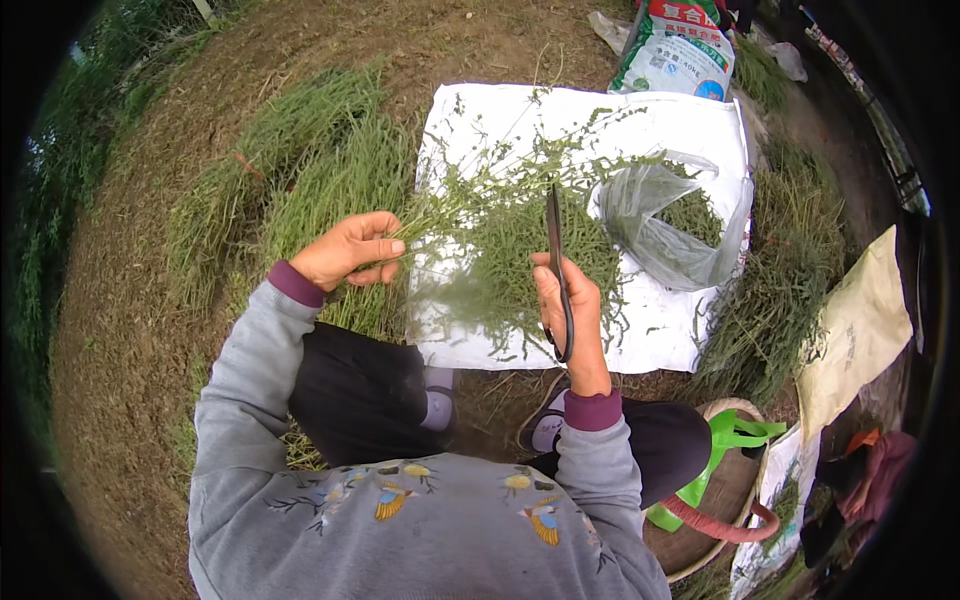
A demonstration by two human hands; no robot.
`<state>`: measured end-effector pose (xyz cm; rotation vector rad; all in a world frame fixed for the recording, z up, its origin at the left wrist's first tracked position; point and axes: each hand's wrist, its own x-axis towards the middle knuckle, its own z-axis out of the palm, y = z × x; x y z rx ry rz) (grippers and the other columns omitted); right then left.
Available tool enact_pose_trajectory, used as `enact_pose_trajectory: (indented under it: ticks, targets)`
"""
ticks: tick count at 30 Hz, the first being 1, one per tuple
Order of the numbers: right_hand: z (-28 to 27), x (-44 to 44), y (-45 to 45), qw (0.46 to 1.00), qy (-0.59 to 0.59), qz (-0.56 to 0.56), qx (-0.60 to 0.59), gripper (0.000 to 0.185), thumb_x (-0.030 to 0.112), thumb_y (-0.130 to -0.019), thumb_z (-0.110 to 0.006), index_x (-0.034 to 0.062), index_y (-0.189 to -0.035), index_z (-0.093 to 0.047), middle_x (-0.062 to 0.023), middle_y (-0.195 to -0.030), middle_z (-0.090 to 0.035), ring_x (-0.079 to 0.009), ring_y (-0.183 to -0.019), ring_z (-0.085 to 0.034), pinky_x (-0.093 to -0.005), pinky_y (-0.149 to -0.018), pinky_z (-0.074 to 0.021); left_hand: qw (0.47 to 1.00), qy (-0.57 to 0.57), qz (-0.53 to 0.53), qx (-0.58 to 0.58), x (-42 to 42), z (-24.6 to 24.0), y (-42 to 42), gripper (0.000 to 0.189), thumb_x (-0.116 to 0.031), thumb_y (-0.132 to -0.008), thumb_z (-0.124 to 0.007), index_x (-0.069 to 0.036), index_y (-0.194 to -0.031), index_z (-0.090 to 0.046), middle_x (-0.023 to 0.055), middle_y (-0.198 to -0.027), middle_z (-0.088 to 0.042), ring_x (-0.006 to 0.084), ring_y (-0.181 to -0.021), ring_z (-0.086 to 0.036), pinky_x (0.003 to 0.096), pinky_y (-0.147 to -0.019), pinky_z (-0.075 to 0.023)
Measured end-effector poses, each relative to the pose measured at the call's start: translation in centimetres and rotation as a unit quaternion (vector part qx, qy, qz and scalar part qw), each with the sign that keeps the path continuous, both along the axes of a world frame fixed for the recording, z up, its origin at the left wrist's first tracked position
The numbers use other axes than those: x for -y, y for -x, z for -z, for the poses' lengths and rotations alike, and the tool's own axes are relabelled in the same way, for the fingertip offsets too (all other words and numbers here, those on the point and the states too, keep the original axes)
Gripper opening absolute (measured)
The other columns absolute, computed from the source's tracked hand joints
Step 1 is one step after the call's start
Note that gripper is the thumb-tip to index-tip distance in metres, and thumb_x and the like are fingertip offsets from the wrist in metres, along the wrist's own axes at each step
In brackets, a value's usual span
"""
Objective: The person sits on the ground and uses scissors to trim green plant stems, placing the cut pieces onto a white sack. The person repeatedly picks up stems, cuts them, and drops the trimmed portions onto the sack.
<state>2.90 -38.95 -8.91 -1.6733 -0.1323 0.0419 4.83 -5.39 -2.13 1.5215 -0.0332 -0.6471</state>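
Between the thumb and fingers of my left hand (351, 251) are thin green plant stems (487, 184), whose branching tops spread right over a white sheet (465, 330). My right hand (574, 315) holds a pair of dark metal scissors (555, 232), points away from me; whether the blades are parted I cannot tell. Under and beside the scissors a heap of cut green sprigs (517, 262) lies on the sheet. Right of it stands a translucent plastic bag (652, 240) with more green sprigs inside, its mouth spread.
Bundles of long green plants (322, 165) lie on the soil left of the sheet, more (780, 277) to its right. A printed fertilizer sack (675, 52) stands beyond it. Near my right knee is a round basket (712, 559) with a red-wrapped handle and a bright green bag (705, 465).
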Motion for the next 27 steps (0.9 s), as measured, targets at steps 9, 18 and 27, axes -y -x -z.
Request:
enact_pose_trajectory:
  ticks: [9,18,27]
  targets:
    - [-1.2,-1.0,0.9,0.97,-0.216,-0.051,-0.099,0.059,0.05,-0.108,-0.05,-0.003,-0.132,-0.058,0.0005,-0.08,-0.055,-0.0073,-0.064,-0.051,-0.0254,-0.058,-0.045,1.0,0.018,-0.023,0.001,0.3,-0.1,0.2,0.011,-0.018,-0.103,-0.065,-0.011,-0.103,-0.056,0.0043,-0.069,-0.065,0.002,-0.043,-0.036,0.0193,-0.04,-0.0229]
    - [-3.6,-1.2,2.2,0.901,-0.38,-0.123,-0.17,0.049,0.045,-0.108,-0.052,0.0002,-0.124,-0.065,0.0017,-0.07,-0.051,-0.0052,-0.048,-0.042,-0.0222,-0.044,-0.0348,0.998,0.021,-0.05,0.019,0.4,-0.4,0.2,0.012,-0.017,-0.103,-0.065,-0.01,-0.105,-0.055,0.004,-0.068,-0.064,0.0023,-0.043,-0.036,0.0199,-0.041,-0.0245]
    - [-2.4,-0.1,1.5,0.927,-0.322,-0.079,-0.175,0.049,0.045,-0.109,-0.05,-0.0003,-0.119,-0.066,0.0022,-0.067,-0.048,-0.0047,-0.048,-0.04,-0.0229,-0.043,-0.0334,0.998,-0.021,-0.045,0.048,0.7,-0.9,0.6,0.011,-0.017,-0.103,-0.065,-0.009,-0.105,-0.057,0.0024,-0.068,-0.064,0.002,-0.045,-0.038,0.0201,-0.042,-0.0258]
